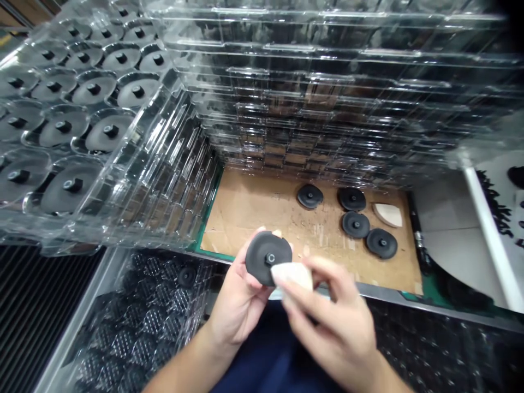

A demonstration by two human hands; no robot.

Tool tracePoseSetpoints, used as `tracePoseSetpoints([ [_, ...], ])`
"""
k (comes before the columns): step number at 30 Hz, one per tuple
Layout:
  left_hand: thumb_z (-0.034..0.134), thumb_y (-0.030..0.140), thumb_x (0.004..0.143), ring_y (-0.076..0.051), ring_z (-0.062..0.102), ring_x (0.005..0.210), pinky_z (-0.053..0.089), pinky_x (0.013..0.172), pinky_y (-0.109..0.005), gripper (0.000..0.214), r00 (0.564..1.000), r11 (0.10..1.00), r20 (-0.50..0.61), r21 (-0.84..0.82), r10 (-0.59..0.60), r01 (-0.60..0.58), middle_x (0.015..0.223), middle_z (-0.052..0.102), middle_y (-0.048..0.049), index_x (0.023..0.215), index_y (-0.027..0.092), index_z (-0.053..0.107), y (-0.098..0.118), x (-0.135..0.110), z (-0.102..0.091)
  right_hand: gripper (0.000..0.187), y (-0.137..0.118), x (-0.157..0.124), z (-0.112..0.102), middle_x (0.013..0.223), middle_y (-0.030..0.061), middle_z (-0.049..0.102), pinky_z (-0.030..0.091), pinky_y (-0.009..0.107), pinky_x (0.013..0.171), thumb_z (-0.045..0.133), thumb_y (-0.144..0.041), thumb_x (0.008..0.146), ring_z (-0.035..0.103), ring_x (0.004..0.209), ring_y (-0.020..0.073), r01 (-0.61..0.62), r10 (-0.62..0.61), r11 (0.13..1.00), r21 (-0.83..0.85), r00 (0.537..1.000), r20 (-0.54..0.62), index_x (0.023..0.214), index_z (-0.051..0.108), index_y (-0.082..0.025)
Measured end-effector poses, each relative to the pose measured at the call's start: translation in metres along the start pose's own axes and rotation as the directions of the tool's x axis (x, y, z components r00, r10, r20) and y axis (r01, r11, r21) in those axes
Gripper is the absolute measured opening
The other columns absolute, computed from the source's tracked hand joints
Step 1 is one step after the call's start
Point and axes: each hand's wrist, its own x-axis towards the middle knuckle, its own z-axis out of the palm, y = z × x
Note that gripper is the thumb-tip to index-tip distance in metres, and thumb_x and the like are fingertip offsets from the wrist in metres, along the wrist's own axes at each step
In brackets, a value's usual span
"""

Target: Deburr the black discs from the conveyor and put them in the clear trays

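Observation:
My left hand (237, 305) holds a dark grey rounded disc (258, 256) by its edge, its short central stem turned up toward me. Between the fingers and thumb of my right hand (335, 316) is a cream-white pad (295, 274), perhaps felt or sponge. The pad's tip overlaps the disc's lower right in view, close to the stem; whether it presses on the surface I cannot tell. Beyond my hands, several similar discs, among them one disc (310, 196) and another disc (381, 243), lie on a cardboard sheet (245, 202). A second cream pad (387, 215) rests there too.
Stacked clear plastic trays (286, 98) form a wall behind the cardboard. At left, a tray stack (143, 158) carries rows of discs on top. A lower clear tray (139, 316) sits below left, holding one visible disc. A white-edged bin (491, 234) with dark parts stands at right.

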Motion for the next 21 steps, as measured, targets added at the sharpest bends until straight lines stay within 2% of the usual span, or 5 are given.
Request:
tracePoseSetpoints([
  [6,0.078,0.021,0.069,-0.016,0.067,0.103,0.056,0.089,-0.024,0.043,0.991,0.994,0.107,-0.065,-0.078,0.085,0.114,0.072,0.0011,0.11,0.028,0.069,0.006,0.001,0.0,0.026,0.019,0.018,-0.013,0.111,0.0099,0.056,0.056,0.032,0.077,0.061,-0.01,0.083,0.06,0.092,0.0184,0.06,-0.059,0.998,-0.037,0.998,0.013,0.102,0.071,-0.024],
  [9,0.078,0.026,0.069,-0.016,0.068,0.099,0.058,0.086,-0.027,0.042,0.972,0.984,0.172,-0.057,-0.157,0.169,0.112,0.073,0.0,0.11,0.027,0.069,0.014,0.002,-0.003,0.027,0.03,0.025,-0.025,0.116,0.0098,0.057,0.053,0.033,0.085,0.06,-0.01,0.083,0.059,0.102,0.0199,0.163,-0.165,0.986,0.026,0.98,0.112,0.103,0.072,-0.023],
  [12,0.077,0.022,0.071,-0.017,0.068,0.101,0.058,0.084,-0.025,0.04,0.957,0.972,0.179,-0.021,-0.227,0.234,0.112,0.073,-0.0022,0.11,0.026,0.069,0.018,0.001,-0.008,0.028,0.032,0.025,-0.033,0.115,0.0085,0.057,0.053,0.026,0.083,0.058,-0.009,0.084,0.06,0.101,0.0159,0.171,-0.181,0.983,0.065,0.959,0.22,0.105,0.071,-0.022],
  [15,0.075,0.022,0.073,-0.016,0.069,0.096,0.059,0.08,-0.024,0.038,0.935,0.954,0.204,-0.013,-0.291,0.299,0.109,0.074,-0.0018,0.11,0.026,0.069,0.016,0.002,-0.01,0.026,0.03,0.027,-0.034,0.115,0.0096,0.058,0.054,0.028,0.082,0.058,-0.011,0.085,0.06,0.099,0.0163,0.188,-0.193,0.981,0.044,0.955,0.224,0.104,0.071,-0.022],
  [21,0.083,0.029,0.062,-0.016,0.068,0.1,0.056,0.086,-0.022,0.052,0.954,0.97,0.177,0.03,-0.243,0.242,0.112,0.073,-0.0032,0.111,0.023,0.069,0.018,0.005,-0.009,0.028,0.027,0.02,-0.03,0.116,0.0098,0.058,0.054,0.029,0.082,0.056,-0.011,0.086,0.06,0.102,0.0175,0.16,-0.167,0.986,0.048,0.965,0.203,0.107,0.07,-0.022],
])
